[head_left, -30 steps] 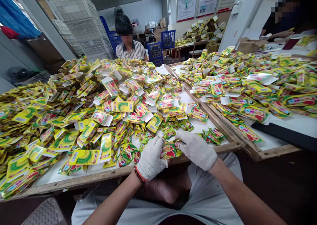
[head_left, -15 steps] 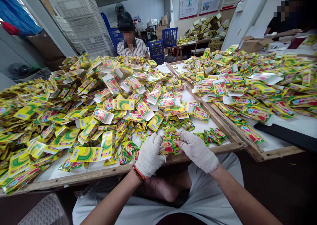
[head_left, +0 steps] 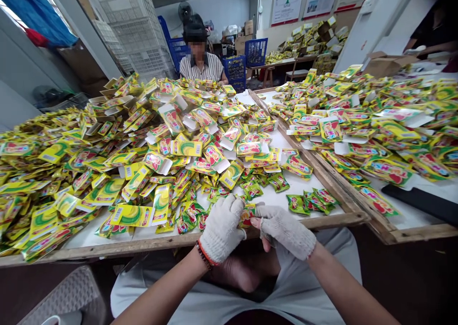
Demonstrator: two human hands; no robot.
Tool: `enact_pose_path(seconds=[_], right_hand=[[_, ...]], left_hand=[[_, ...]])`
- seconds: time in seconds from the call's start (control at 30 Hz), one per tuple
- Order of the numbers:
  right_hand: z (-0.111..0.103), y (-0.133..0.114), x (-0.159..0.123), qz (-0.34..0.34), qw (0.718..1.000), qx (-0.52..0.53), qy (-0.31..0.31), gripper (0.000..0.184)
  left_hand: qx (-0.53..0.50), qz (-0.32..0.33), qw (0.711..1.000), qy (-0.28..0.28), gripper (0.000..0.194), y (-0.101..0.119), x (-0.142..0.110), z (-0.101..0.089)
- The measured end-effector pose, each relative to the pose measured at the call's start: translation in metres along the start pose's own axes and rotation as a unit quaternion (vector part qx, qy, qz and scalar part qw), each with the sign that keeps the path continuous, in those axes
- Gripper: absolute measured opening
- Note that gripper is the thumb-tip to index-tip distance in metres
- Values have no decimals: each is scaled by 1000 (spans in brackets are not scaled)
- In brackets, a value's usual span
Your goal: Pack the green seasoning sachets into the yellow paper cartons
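My left hand [head_left: 223, 228], in a white knitted glove with bare fingertips, is closed around the left end of a small green and red candy packet [head_left: 247, 216]. From the other side my right hand [head_left: 288, 232], gloved alike, pinches the packet's right end between thumb and fingers. Both hands are just above the table's front edge, and the left one hides part of the packet. More green candy packets [head_left: 311, 202] lie right of my right hand, and others [head_left: 189, 216] lie left of my left hand. Yellow printed boxes [head_left: 186, 148] are heaped behind, several with open flaps.
A wooden rim [head_left: 125, 248] edges the white table. Beyond the dividing wooden strip [head_left: 315, 165] is another heap of yellow boxes [head_left: 386, 124], with a black flat object [head_left: 422, 203] near it. Across the table sits a person [head_left: 200, 67]. White crates [head_left: 132, 34] are stacked behind.
The packet between my hands has been drawn closer together, with less of it showing. My right hand has curled its fingers more. The whole view has shifted slightly.
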State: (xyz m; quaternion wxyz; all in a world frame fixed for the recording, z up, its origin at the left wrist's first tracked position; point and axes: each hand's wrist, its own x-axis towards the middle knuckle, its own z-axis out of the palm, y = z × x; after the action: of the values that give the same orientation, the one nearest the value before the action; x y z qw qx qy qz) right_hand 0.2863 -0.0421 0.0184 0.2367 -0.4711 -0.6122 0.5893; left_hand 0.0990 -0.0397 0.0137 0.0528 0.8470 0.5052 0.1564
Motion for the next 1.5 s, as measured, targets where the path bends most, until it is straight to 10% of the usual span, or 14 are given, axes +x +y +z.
enact_pose_path(seconds=[0.4,0.53,0.67,0.87,1.0,1.23,1.5], right_hand=[[5,9,13,-109,957,-230,137,29],[-23,6,13,-81,968,-3,240,28],[-55,3,15,-150,875,256,383,39],[-52,16,49,-52,944,-2,325,24],[-40,29,78,-2,906,-289,310,19],[-29,22,71,-56,925,-248,281,13],[0,-9,39,-157,967,-137,143,14]], left_hand=[[-345,-79,926,-129,29,-30,2,-33],[-278,-87,956,-25,30,-62,22,-31],[-4,-76,994,79,33,-101,47,-16],[131,-47,990,30,25,-113,53,-5],[45,-94,992,74,4,-106,37,-19],[-460,-225,854,88,25,-75,14,-17],[-589,-173,789,26,23,-32,6,0]])
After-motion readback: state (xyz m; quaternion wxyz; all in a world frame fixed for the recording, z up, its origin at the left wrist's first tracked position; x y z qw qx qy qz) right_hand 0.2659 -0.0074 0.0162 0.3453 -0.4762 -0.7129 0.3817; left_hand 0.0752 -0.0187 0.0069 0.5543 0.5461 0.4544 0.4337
